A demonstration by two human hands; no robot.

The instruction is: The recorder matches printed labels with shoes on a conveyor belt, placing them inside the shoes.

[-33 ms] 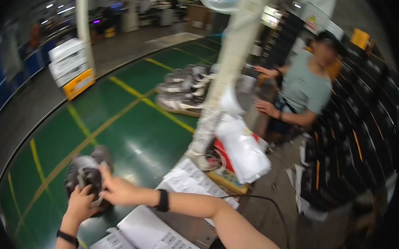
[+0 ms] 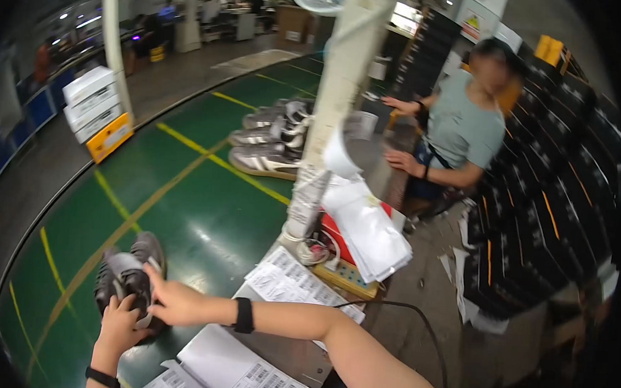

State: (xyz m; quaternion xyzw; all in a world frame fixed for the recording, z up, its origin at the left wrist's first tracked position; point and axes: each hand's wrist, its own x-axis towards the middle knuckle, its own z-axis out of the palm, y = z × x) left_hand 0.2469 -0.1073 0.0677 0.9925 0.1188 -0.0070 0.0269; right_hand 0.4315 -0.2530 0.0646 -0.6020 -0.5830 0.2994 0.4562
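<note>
Shoes (image 2: 132, 280), dark grey with paler grey areas, sit close together.

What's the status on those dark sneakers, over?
Left hand at dark sneakers, hold unclear; right hand there too, thumb and forefinger spread. Sneakers side by side on green tabletop. Label sheets near, not blocking.

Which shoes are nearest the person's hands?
The dark pair at lower left, directly at the left hand and right hand; the other shoes sit farther away, beside the pale pillar.
</note>
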